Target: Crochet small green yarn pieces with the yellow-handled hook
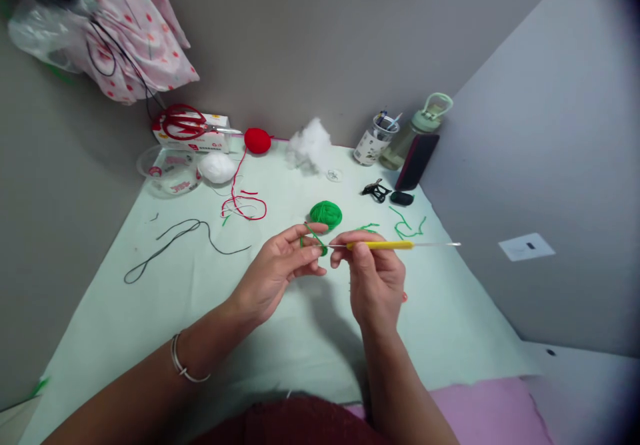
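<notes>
My right hand (376, 275) is closed around the yellow handle of a crochet hook (385, 245), which lies level and points left. In my left hand (280, 263) a small piece of green crochet work (324, 251) is pinched between thumb and fingers. Green yarn (313, 233) runs over the raised left index finger. The hook's thin metal tip meets the green work at the left fingertips; whether it passes through a loop is too small to tell. Just beyond both hands sits a ball of green yarn (326, 214).
Along the back stand red scissors (185, 123) on a box, a red yarn ball (257, 141), white stuffing (310, 145), a pen cup (371, 143), a bottle (400, 145) and a phone (417, 161). Dark cord (173, 233) lies left, green yarn scraps (407, 228) right. Walls enclose the table.
</notes>
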`<state>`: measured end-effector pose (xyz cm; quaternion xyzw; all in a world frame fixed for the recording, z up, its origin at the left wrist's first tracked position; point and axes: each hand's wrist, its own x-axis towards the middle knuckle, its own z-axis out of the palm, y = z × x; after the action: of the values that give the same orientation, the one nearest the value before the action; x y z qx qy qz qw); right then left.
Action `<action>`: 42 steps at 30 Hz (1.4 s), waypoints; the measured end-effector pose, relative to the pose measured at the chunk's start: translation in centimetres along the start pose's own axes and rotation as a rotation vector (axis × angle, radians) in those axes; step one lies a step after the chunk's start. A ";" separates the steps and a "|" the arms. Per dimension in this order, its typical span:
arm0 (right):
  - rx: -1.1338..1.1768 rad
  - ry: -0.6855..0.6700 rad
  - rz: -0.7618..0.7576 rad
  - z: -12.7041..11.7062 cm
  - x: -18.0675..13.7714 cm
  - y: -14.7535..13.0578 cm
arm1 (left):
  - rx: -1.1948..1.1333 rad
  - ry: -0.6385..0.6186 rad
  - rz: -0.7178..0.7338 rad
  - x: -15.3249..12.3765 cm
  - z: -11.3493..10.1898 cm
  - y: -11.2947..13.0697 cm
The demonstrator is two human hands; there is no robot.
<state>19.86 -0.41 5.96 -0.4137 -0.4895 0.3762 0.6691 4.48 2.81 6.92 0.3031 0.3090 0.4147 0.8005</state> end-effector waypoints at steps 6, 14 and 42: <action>-0.005 -0.022 0.015 0.1 0.0 0.1 | 0.046 -0.031 0.031 -0.1 0.3 -0.1; -0.084 0.024 -0.090 0.0 -0.2 -0.3 | 0.109 0.026 0.095 -0.2 -0.1 0.5; -0.502 -0.017 -0.347 -0.1 -1.1 -0.2 | 0.123 0.078 0.101 -0.3 0.0 0.3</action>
<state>19.73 -1.48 5.72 -0.4731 -0.6360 0.1271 0.5962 4.22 2.65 7.25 0.3504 0.3493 0.4463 0.7457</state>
